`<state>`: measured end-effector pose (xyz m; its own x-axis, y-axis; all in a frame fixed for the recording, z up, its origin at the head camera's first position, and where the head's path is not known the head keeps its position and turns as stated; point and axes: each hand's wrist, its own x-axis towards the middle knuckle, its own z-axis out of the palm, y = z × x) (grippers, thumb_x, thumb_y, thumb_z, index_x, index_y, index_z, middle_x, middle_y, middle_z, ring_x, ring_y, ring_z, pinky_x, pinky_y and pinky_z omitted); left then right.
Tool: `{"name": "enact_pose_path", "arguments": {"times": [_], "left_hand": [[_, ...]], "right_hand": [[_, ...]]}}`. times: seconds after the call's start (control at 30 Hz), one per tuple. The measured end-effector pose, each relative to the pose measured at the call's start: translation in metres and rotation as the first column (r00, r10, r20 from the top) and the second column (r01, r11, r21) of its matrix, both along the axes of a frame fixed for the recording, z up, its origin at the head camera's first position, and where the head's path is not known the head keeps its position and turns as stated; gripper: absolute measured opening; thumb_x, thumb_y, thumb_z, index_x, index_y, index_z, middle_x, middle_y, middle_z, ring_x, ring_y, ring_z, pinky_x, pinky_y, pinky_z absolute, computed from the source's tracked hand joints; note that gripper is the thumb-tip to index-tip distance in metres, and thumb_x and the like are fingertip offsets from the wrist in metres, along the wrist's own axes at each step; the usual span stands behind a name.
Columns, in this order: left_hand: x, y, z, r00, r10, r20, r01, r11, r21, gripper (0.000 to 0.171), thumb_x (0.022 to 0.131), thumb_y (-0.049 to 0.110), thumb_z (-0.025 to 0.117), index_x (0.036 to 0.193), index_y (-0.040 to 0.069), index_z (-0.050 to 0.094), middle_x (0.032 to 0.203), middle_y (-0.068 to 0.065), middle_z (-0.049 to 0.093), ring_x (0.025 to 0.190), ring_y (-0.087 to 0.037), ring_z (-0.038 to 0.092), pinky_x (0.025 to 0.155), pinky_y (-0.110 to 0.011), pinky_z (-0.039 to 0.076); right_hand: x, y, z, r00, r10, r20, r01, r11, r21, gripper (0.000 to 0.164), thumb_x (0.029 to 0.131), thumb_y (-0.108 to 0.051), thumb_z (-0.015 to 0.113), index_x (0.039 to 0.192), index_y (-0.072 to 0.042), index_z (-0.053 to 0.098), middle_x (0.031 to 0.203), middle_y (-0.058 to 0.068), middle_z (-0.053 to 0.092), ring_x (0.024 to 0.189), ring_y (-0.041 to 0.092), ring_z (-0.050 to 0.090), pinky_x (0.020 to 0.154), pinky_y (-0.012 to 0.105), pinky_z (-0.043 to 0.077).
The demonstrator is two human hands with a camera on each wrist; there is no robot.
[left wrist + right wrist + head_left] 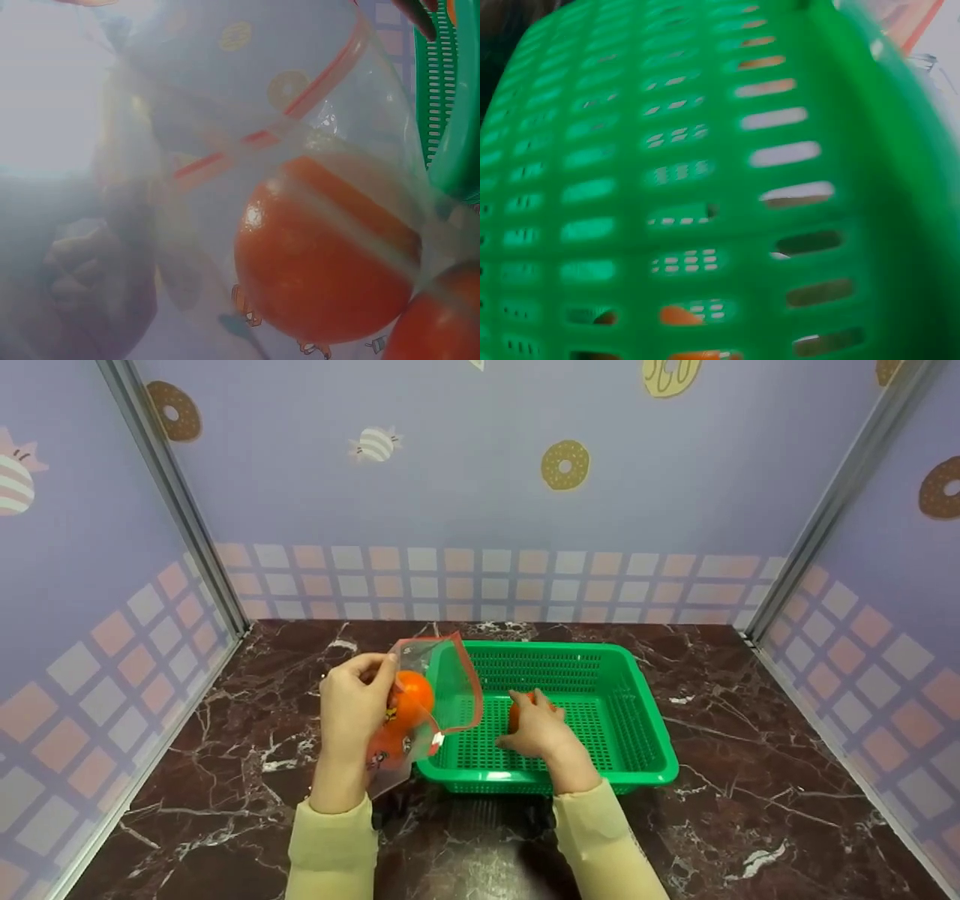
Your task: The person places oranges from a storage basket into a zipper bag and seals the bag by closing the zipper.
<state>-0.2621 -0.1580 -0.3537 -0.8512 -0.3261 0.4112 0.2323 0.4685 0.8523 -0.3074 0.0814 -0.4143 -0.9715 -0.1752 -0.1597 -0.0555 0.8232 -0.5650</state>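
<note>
My left hand (352, 705) pinches the upper edge of a clear zip bag (457, 682) with a red rim, left of the basket. The bag's mouth gapes toward the basket. Inside the bag sit two oranges; the upper orange (414, 697) also shows large in the left wrist view as a shiny orange (322, 255), with a second orange (442, 322) at lower right. My right hand (538, 729) reaches into the green basket (656, 720), fingers spread over another orange (515, 716), which they partly hide. The thumb stretches out to its near left.
A white slider (438, 740) hangs at the bag's near corner. The basket has slotted walls (697, 240), seen close up in the right wrist view. Under everything lies a dark marbled tabletop (225, 780), enclosed by patterned panels (480, 510) at the back and both sides.
</note>
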Motion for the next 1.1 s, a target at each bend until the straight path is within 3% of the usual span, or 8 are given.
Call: {"name": "enact_pose_path", "arguments": {"times": [0.27, 0.53, 0.83, 0.97, 1.1], "left_hand": [[-0.0005, -0.0006, 0.0009, 1.000, -0.020, -0.001, 0.020, 1.000, 0.007, 0.023, 0.101, 0.021, 0.066, 0.093, 0.003, 0.079, 0.063, -0.004, 0.069, 0.048, -0.009, 0.060, 0.046, -0.020, 0.046], [0.0004, 0.0000, 0.0000, 1.000, -0.026, -0.002, 0.026, 0.999, 0.027, 0.023, 0.100, 0.021, 0.067, 0.093, 0.002, 0.079, 0.063, -0.005, 0.070, 0.048, -0.007, 0.060, 0.046, -0.019, 0.046], [-0.0003, 0.0001, 0.0002, 0.999, -0.031, -0.004, 0.031, 0.999, 0.024, 0.023, 0.101, 0.021, 0.067, 0.092, 0.003, 0.079, 0.063, -0.003, 0.069, 0.048, -0.007, 0.059, 0.047, -0.019, 0.046], [-0.0010, 0.0001, -0.0007, 1.000, -0.028, -0.004, 0.028, 0.999, 0.021, 0.023, 0.101, 0.021, 0.067, 0.092, 0.003, 0.079, 0.063, -0.003, 0.069, 0.048, -0.007, 0.059, 0.046, -0.019, 0.046], [-0.0004, 0.0001, -0.0011, 1.000, -0.024, -0.007, 0.024, 1.000, 0.018, 0.023, 0.100, 0.021, 0.067, 0.092, 0.003, 0.078, 0.063, -0.004, 0.069, 0.048, -0.008, 0.059, 0.046, -0.018, 0.045]], "right_hand": [[-0.0007, -0.0005, 0.0000, 1.000, -0.013, -0.012, 0.014, 0.994, 0.107, 0.085, 0.089, -0.029, 0.082, 0.160, -0.017, 0.037, 0.164, 0.029, 0.021, 0.140, 0.060, 0.030, 0.098, 0.064, 0.050], [0.0009, -0.0001, -0.0029, 0.999, -0.041, -0.026, 0.047, 0.963, 0.267, 0.074, 0.090, -0.033, 0.081, 0.151, -0.006, 0.049, 0.157, 0.035, 0.026, 0.137, 0.055, 0.032, 0.092, 0.057, 0.053], [0.0024, 0.0018, -0.0029, 0.999, -0.024, 0.038, 0.013, 0.964, 0.267, 0.087, 0.083, -0.023, 0.087, 0.155, -0.007, 0.041, 0.154, 0.039, 0.036, 0.121, 0.053, 0.059, 0.093, 0.058, 0.055], [0.0038, 0.0013, -0.0047, 0.998, 0.005, 0.056, -0.020, 0.961, 0.274, 0.080, 0.085, -0.019, 0.086, 0.153, -0.010, 0.046, 0.151, 0.036, 0.042, 0.118, 0.046, 0.061, 0.086, 0.051, 0.056], [0.0051, 0.0018, -0.0063, 0.998, 0.026, 0.053, -0.039, 0.964, 0.262, 0.064, 0.085, -0.016, 0.085, 0.142, -0.011, 0.057, 0.129, 0.029, 0.057, 0.101, 0.036, 0.060, 0.077, 0.046, 0.053]]}}
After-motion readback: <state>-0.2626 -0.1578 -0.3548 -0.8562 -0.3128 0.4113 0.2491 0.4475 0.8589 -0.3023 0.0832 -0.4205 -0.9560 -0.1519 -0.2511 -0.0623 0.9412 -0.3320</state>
